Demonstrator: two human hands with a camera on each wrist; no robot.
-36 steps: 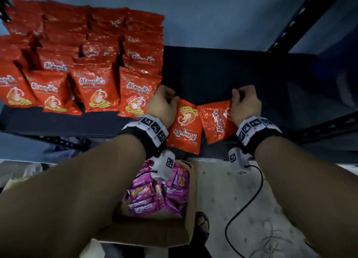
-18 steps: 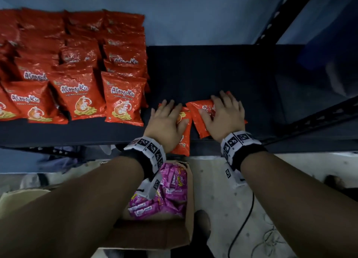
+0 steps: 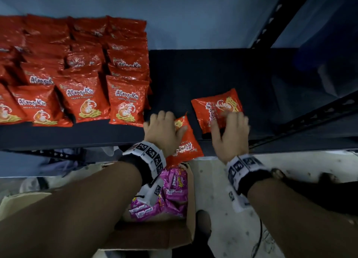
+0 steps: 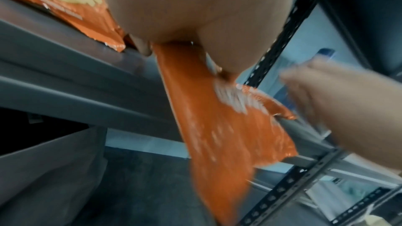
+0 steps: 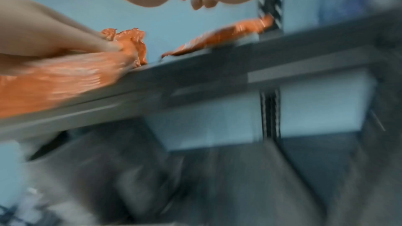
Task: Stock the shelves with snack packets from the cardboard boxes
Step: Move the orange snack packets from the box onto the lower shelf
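- At the front lip of the shelf (image 3: 213, 71), the left hand (image 3: 164, 130) lies flat, fingers (image 3: 155, 120) spread and straight, pressing down on a red snack packet (image 3: 186, 145).
- About half of that packet juts past the shelf edge toward six o'clock; the left wrist view shows it sagging below the lip. Ease the pressure and, in my judgement, it tips off.
- Directly under it sits the cardboard box (image 3: 155, 238) with pink packets (image 3: 170, 195), so a slip probably lands there, not on the floor.
- Over at three o'clock, the right hand (image 3: 230, 135) hovers with fingers loose and splayed, gripping nothing, blurred above the near edge of a second red packet (image 3: 217, 108).
- That one lies flat, fully on the shelf, near the front edge; a clumsy nudge could drag it forward.
- Out at nine o'clock, stacked red packets (image 3: 77, 73) fill the shelf, leaning forward; a bump could topple the front row.
- Twelve to two o'clock is bare dark shelf: room to push both packets back.
- The upright post (image 3: 271, 25) bounds the far right.
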